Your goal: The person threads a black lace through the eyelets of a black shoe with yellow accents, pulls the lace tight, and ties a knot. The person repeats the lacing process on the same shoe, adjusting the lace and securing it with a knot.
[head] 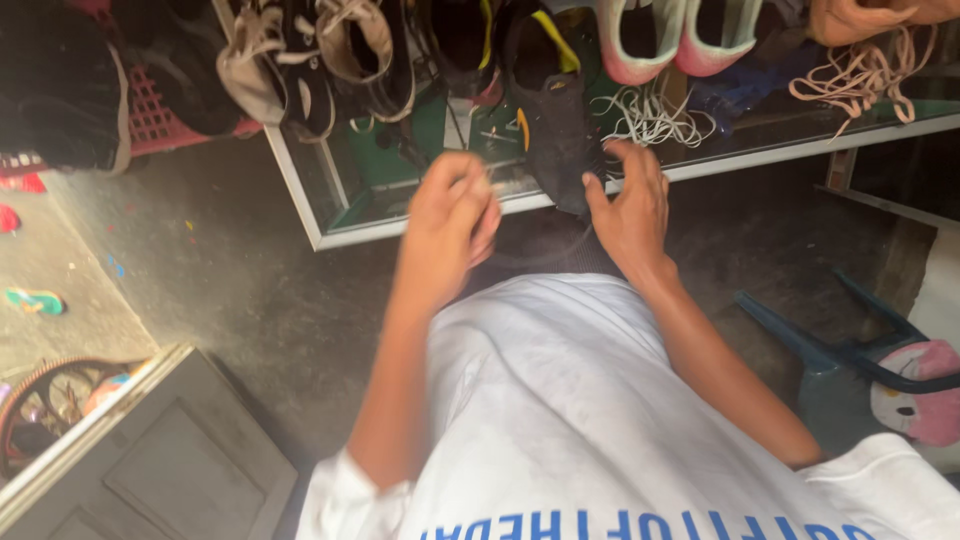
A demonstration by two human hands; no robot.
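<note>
— Start close in. What sits nearest the camera?

— A white shirt (560, 400) with blue print along its hem, filling the lower middle. Both bare forearms rise out of it toward a glass-topped counter (330, 215) with a white frame. Down at the lower left stands a grey panelled cabinet (150, 460), and at the right a blue plastic chair (830, 350) with a pink and white soft toy (915, 395) on it.

— And the hands?

— The left hand (450, 225) is curled into a loose fist just short of the counter's front edge, thumb tucked against the fingers. It may be pinching something thin, but motion blur hides it, so I cannot tell what, if anything, it grips. The right hand (630, 205) is spread, fingers relaxed and released, its fingertips touching the near end of a dark shoe (550, 110).

— Where does that shoe lie?

— On the glass, between the two hands and just beyond them. Its long axis runs away from the person, heel end overhanging the counter edge, opening with a yellow lining (seen at the far end) pointing up the frame. The right hand is the nearer one: it rests on the shoe's right side, while the left is just beside it, apart.

— Further back?

— A heap of white laces (650, 120) right of the shoe, a pink and white pair of shoes (680, 40) behind, tan laces (865, 75) at the far right, black-and-white sneakers (300, 60) at the left, and a red basket (150, 115) beyond them.
</note>
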